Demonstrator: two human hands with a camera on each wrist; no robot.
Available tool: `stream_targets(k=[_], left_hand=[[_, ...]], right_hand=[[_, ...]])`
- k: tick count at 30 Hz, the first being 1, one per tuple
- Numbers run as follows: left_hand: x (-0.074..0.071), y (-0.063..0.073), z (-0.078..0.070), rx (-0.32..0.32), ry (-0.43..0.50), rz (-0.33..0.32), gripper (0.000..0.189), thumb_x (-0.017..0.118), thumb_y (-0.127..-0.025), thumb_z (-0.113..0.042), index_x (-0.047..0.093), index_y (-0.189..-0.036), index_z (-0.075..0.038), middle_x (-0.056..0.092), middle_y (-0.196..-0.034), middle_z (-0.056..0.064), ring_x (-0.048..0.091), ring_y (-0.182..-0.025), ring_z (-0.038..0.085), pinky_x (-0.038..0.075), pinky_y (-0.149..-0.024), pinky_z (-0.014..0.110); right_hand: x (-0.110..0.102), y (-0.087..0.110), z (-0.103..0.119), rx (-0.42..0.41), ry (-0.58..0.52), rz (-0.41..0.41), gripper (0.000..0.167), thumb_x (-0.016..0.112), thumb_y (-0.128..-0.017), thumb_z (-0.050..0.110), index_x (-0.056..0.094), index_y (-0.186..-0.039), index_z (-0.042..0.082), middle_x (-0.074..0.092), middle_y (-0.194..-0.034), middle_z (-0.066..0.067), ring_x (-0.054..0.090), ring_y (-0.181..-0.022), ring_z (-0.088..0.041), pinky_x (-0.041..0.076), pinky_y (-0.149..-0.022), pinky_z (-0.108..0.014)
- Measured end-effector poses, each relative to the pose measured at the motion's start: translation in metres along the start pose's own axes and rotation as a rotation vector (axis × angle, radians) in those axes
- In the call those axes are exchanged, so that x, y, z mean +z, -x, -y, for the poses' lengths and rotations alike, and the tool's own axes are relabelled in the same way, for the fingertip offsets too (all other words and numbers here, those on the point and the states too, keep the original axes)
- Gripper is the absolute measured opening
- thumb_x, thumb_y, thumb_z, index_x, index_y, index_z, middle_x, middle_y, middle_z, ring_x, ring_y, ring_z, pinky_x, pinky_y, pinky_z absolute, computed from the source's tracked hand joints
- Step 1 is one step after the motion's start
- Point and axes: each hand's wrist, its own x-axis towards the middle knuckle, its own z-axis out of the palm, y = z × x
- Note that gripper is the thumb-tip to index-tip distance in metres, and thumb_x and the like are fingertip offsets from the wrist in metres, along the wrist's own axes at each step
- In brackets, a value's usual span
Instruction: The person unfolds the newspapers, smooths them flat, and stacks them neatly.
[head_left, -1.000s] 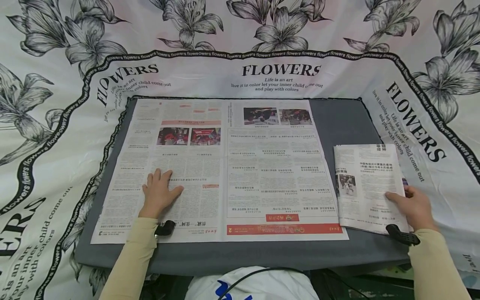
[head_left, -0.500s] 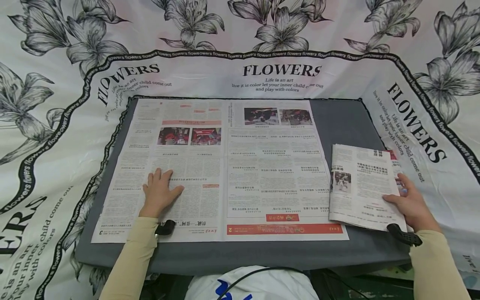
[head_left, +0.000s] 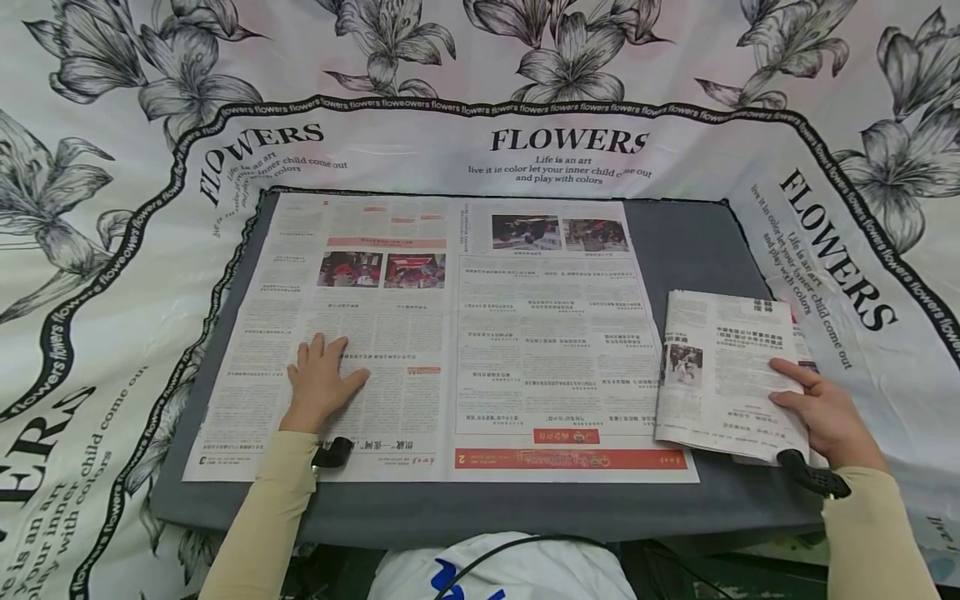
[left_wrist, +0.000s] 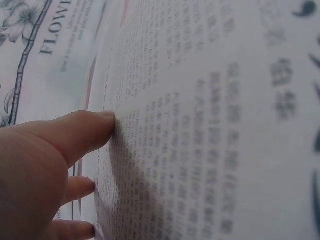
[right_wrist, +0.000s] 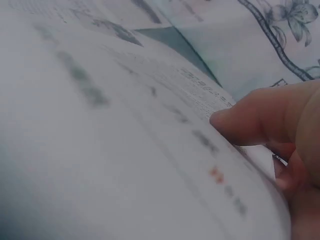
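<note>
An open newspaper (head_left: 555, 350) lies flat and spread on the grey tabletop. My left hand (head_left: 318, 387) rests on its left page with the fingers spread. In the left wrist view the thumb (left_wrist: 95, 127) touches the printed sheet. On the right, a folded newspaper (head_left: 723, 375) overlaps the open one's edge, with more paper showing beneath it. My right hand (head_left: 836, 417) holds the folded newspaper by its right edge. From the right wrist, the thumb (right_wrist: 245, 120) presses on top of the bent edge, and other fingers are partly hidden behind it.
The grey tabletop (head_left: 686, 242) shows around the papers. A white cloth (head_left: 405, 137) with printed flowers and lettering surrounds it at the back and sides. A black cable (head_left: 525, 540) crosses the person's white clothing at the front.
The folded newspaper has shifted slightly left over the open one's edge, exposing paper under its right side. My right hand's index finger now lies on top. My left hand stays in place.
</note>
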Motion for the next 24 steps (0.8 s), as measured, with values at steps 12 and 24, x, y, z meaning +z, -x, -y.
stream_targets(k=[12,24], left_hand=[[-0.001,-0.001,-0.001,-0.017,0.0,0.004,0.073,0.069,-0.093,-0.033,0.042,-0.151,0.002,0.021,-0.163,0.034,0.011,-0.151,0.058,0.009,-0.112,0.083],[0.001,-0.002,0.0,-0.022,0.005,0.013,0.073,0.068,-0.094,-0.034,0.042,-0.152,0.001,0.019,-0.164,0.034,0.008,-0.153,0.057,0.005,-0.112,0.083]], right_hand=[[0.04,-0.005,0.038,-0.158,-0.16,0.033,0.061,0.058,-0.093,-0.017,0.065,-0.138,0.024,0.069,-0.11,0.016,0.075,-0.086,-0.006,0.062,-0.063,-0.027],[0.139,-0.037,0.063,-0.311,-0.175,0.176,0.055,0.055,-0.095,-0.016,0.06,-0.141,0.015,0.068,-0.12,0.012,0.074,-0.095,-0.004,0.06,-0.071,-0.02]])
